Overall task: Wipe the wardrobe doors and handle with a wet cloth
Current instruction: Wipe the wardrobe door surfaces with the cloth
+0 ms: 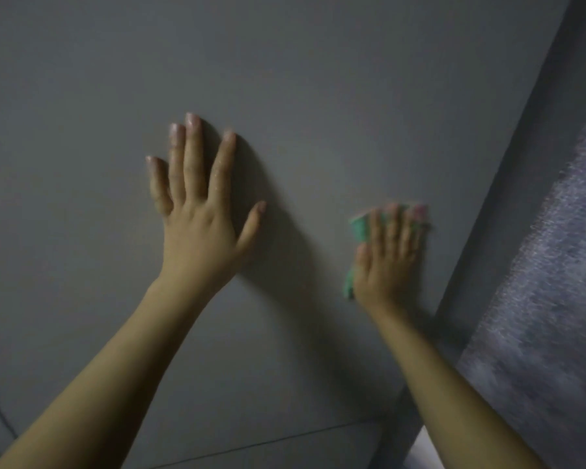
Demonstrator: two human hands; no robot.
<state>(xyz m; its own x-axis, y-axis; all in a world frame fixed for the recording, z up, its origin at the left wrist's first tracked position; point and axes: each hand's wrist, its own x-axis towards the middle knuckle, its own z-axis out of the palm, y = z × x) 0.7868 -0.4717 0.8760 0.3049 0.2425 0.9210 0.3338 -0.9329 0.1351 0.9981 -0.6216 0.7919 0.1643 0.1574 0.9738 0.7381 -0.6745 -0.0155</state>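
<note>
So right now it's the door-wiping part, mid-stroke by the look of it. The wardrobe door (301, 96) is a big plain grey panel filling most of the view. The right hand (391, 255) has its fingers laid straight out, pressing a green cloth (361, 225) flat against the door, close to the door's right edge; that hand is blurry, so I'd guess it's moving. The left hand (197, 211) is spread wide, palm flat on the door toward its middle, holding nothing, probably just bracing. Past the door's right edge there's a fuzzy greyish fabric (538, 282), can't tell what it is. No handle in sight anywhere. My read: plenty of panel left to cover, so the next move calls for even pressure, sweeping the cloth back across toward the left hand, then finding the handle.
</note>
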